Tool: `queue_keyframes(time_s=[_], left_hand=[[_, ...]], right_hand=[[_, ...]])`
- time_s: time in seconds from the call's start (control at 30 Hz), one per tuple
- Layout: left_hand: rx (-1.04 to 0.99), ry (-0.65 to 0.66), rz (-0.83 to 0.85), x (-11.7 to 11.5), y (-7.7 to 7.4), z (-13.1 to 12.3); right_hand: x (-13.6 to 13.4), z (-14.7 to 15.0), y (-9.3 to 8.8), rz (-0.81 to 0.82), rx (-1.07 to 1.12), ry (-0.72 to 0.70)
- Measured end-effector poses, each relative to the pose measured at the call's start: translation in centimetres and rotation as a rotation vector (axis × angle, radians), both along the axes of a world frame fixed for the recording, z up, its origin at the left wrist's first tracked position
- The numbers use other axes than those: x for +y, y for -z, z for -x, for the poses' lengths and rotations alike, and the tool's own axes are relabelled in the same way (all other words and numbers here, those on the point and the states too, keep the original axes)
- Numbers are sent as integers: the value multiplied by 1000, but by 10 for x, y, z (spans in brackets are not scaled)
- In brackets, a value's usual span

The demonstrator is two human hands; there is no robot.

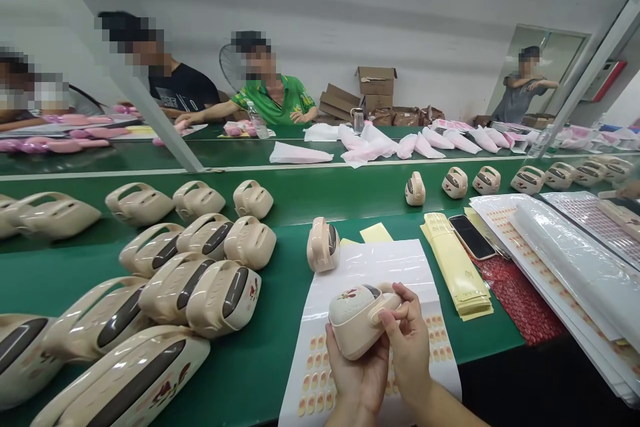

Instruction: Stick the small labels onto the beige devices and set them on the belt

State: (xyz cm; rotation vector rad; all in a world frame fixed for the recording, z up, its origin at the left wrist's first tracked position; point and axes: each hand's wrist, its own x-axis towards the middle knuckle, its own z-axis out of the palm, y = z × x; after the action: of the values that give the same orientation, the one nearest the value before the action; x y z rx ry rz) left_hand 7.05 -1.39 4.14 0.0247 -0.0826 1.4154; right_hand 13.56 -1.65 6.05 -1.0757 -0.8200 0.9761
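A cream portable speaker [353, 330] with a carry handle, a mesh front and a small red print is held tilted over the sticker sheet. My left hand [357, 373] cups it from below, fingers wrapped round its underside. At the handle end, my right hand [410, 340] has thumb and fingers closed on its side. Under both hands lies a white sheet of oval stickers [317, 347], partly hidden by my hands and forearms. Just beyond the held one, another cream speaker [323, 245] stands upright on the sheet's far left edge.
Several cream speakers [223, 297] crowd the green table at left; more stand along the back ledge [350, 190]. To the right are yellow paper strips [457, 267], a phone [471, 237], red bubble wrap [523, 303] and stacked sticker sheets [565, 267]. Co-workers sit across the bench.
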Motion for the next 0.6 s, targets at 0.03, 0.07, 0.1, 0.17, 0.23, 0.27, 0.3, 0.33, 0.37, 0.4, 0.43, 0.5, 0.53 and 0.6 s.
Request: queue_keyframes(time_s=[0.03,0.07,0.1,0.17,0.23,0.27,0.3,0.33,0.37,0.4,0.43,0.5,0.53,0.6], left_hand=[[-3,3,0,0,1,0],[-6,7,5,0,2,0],[-7,11,12,0,2,0],[-7,3,34,0,4,1],[9,-19,71,1,4,1],[23,-39,98,1,3,2],[38,-60,126,2,3,2],[53,-75,153,2,3,2],[63,-85,174,2,3,3],[66,-93,190,2,3,3],[64,-95,203,2,3,4],[51,-74,225,2,4,5],[41,-57,236,2,5,5],[26,-17,257,1,5,6]], right_hand=[[0,0,1,-2,-12,7],[1,0,1,-4,-29,13],[1,-1,1,-7,-49,16],[2,-2,1,-11,-95,6],[4,-4,-1,-15,-134,-19],[5,-5,-2,-20,-151,-33],[6,-6,-3,-28,-168,-46],[7,-7,-4,-37,-189,-58],[8,-8,-6,-47,-212,-70],[8,-9,-7,-57,-239,-78],[9,-10,-8,-71,-273,-83],[9,-12,-10,-128,-366,-81],[9,-13,-11,-173,-420,-76],[9,-16,-13,-274,-511,-73]])
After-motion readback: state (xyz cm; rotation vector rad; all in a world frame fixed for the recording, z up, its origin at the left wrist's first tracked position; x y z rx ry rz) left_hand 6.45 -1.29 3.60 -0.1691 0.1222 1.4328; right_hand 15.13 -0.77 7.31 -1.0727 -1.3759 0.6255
